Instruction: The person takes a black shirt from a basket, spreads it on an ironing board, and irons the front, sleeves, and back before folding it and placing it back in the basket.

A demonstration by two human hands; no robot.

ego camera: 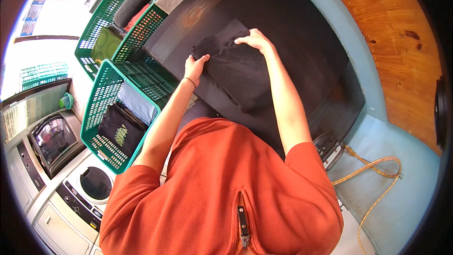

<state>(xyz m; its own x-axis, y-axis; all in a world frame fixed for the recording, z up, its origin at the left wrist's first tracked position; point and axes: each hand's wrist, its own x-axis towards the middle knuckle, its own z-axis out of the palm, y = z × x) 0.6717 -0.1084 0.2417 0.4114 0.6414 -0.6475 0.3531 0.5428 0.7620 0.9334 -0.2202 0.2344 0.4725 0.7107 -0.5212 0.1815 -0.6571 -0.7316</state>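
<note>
A black cloth garment (240,74), partly folded over at its far end, lies on a dark padded work surface (300,17). My left hand (195,66) grips the garment's near left corner, by the fold, thumb on top and fingers beneath. My right hand (255,39) is at the fold's right end, with the thumb and fingers pinching the cloth there. The folded strip spans between both hands.
A green plastic basket (122,69) with folded dark and light blue clothes stands at my left. More green baskets (139,30) are behind it. Dryers or washers (70,202) stand lower left; an iron-like device (331,156) with a yellowish cord (375,163) is at right.
</note>
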